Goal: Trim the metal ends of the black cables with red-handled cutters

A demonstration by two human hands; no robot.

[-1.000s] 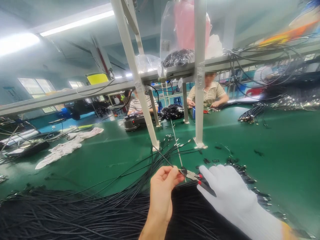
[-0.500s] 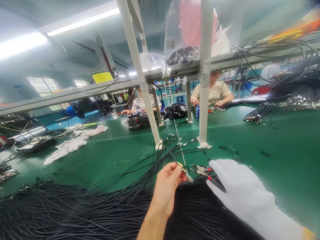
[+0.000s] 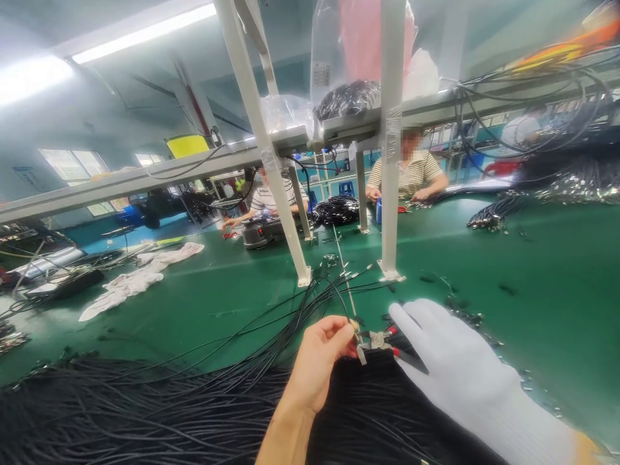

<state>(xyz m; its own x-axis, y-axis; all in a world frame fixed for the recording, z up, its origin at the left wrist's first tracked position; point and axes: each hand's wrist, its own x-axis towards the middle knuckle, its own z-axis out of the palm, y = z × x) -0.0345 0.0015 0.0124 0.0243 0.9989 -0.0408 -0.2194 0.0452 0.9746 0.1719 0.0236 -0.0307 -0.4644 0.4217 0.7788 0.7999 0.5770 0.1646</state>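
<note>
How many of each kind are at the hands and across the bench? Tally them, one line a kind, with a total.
Hands: 2, bare left hand, gloved right hand
Red-handled cutters: 1
Black cable pinched by left hand: 1
Seated people opposite: 2
Total: 6
Cable pile: strands uncountable

The handles of the pliers (image 3: 375, 340) are covered by the gloved right hand (image 3: 450, 361) — the cable tip (image 3: 356, 325) pinched in the left hand (image 3: 317, 365) is too small to be told.
</note>
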